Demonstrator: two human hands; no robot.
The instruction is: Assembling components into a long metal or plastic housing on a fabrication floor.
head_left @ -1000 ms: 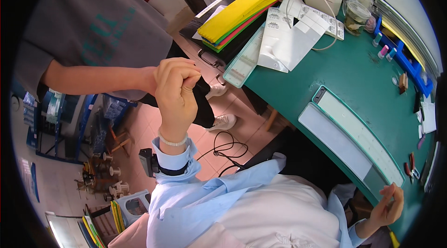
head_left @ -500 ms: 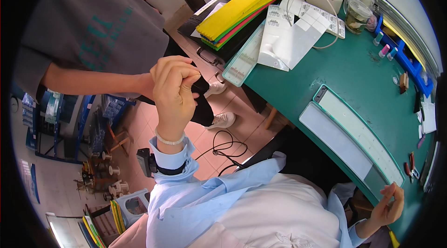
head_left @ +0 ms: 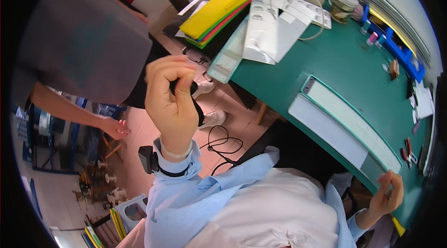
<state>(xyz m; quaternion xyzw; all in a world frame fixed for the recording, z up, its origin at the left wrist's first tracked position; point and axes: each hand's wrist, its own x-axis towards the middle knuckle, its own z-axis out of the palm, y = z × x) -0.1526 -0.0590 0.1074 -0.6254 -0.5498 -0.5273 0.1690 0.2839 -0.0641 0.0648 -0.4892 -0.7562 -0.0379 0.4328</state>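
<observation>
My left hand (head_left: 171, 101) is raised over the floor, left of the workbench, its thumb and forefinger pinched together. Anything between those fingertips is too fine to make out. At the lower right, my right hand (head_left: 389, 197) is by the bench's front edge, fingers bent and their tips close together. What it may hold does not show. Just beyond it lies a long, shallow teal-rimmed case (head_left: 363, 120) with a pale inside. A greyish-white flat panel (head_left: 326, 129) sits along its near side. Red-handled pliers (head_left: 409, 152) rest beside the case's right end.
A co-worker (head_left: 88, 38) in a grey top stands at left, a bare hand (head_left: 114, 128) hanging down. On the green bench (head_left: 279, 78) are yellow folders (head_left: 228, 6), white label sheets (head_left: 263, 34), a jar (head_left: 343, 6), thread spools (head_left: 372, 38) and a blue rack (head_left: 402, 55). A cable (head_left: 219, 143) lies on the floor.
The co-worker's arm, behind my left hand before, has dropped lower left. My left hand is slightly larger in view, still pinched. Bench items have shifted left in the picture; my right hand stays nearly put.
</observation>
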